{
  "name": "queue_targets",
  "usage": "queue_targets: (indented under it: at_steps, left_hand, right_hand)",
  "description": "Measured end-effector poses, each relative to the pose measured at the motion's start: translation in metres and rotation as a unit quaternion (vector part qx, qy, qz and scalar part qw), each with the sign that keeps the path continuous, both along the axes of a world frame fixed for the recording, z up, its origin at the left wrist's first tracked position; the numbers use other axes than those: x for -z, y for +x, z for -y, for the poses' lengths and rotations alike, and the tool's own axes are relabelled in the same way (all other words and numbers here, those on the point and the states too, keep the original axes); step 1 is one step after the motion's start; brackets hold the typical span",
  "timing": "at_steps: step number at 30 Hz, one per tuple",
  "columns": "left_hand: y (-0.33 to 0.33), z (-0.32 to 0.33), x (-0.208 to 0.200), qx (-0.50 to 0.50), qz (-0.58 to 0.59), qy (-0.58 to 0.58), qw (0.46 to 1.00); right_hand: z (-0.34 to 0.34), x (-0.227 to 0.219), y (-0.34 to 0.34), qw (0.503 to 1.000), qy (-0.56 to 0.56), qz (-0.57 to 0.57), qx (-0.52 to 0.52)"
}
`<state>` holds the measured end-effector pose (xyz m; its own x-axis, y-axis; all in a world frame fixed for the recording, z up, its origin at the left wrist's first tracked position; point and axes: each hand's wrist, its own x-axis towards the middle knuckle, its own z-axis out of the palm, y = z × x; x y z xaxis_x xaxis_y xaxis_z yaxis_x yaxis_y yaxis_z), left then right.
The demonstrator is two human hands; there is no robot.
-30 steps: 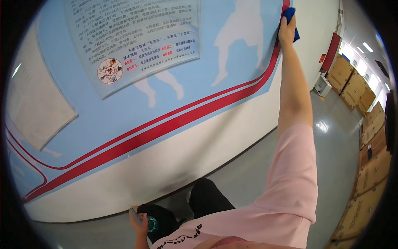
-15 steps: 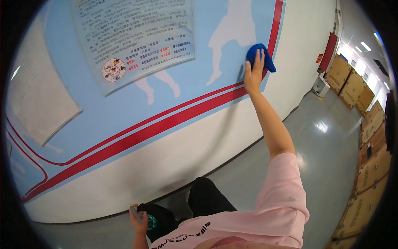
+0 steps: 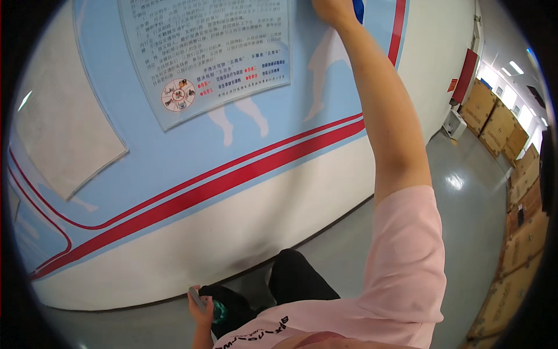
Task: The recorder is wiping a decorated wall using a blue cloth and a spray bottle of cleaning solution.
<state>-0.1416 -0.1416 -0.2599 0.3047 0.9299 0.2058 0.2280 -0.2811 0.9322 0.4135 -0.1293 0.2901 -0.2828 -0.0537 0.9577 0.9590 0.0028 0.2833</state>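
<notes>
My right hand (image 3: 335, 13) is raised high against the light-blue wall panel (image 3: 192, 168), partly cut off by the top edge of the view. A blue cloth (image 3: 358, 10) shows beside it, held against the panel; the fingers themselves are mostly out of view. Down low near my dark trousers, my left hand (image 3: 202, 311) is closed round a slim grey handheld object (image 3: 197, 298); its exact kind I cannot make out. To the left of my right arm, a clear-covered printed sheet (image 3: 226, 52) hangs on the panel.
Another covered sheet (image 3: 64, 128) hangs at the far left. Red stripes (image 3: 232, 180) border the panel above a white wall base. Grey floor (image 3: 459, 192) runs along the right, with wooden crates (image 3: 494, 122) and a red wall box (image 3: 465, 75) beyond.
My right hand has moved up the panel with the blue cloth, from near the lower right corner to the top edge of the view. My left hand keeps its hold on the grey object.
</notes>
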Motion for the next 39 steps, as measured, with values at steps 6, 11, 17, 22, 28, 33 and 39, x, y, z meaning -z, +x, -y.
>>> queue_targets:
  at_steps: [6, 11, 17, 22, 28, 33, 39]
  left_hand:
    - [-0.004, 0.001, -0.005, 0.013, 0.028, -0.034, 0.999]
    - [-0.011, 0.003, 0.006, 0.002, 0.056, -0.068, 0.996]
    - [-0.01, 0.002, 0.006, 0.004, 0.088, -0.002, 0.996]
    - [-0.011, 0.002, -0.001, 0.011, 0.057, -0.014, 0.998]
    - [-0.008, 0.003, 0.001, 0.003, 0.022, -0.028, 0.999]
    - [-0.008, 0.005, 0.0, 0.002, 0.021, -0.047, 0.999]
    - [-0.006, 0.003, -0.003, 0.004, 0.069, -0.012, 0.998]
  right_hand:
    - [-0.003, 0.034, -0.008, 0.999, 0.013, -0.043, 0.016]
    - [-0.003, 0.167, -0.004, 0.996, -0.018, -0.08, -0.015]
    - [0.023, 0.327, -0.02, 0.98, -0.159, -0.118, 0.012]
    - [0.017, 0.269, -0.01, 0.977, -0.146, -0.157, -0.008]
    - [0.002, 0.131, 0.045, 0.985, 0.083, -0.146, -0.03]
    - [0.021, 0.123, 0.106, 0.954, 0.142, -0.264, -0.023]
    - [0.054, 0.243, 0.151, 0.88, 0.098, -0.463, 0.024]
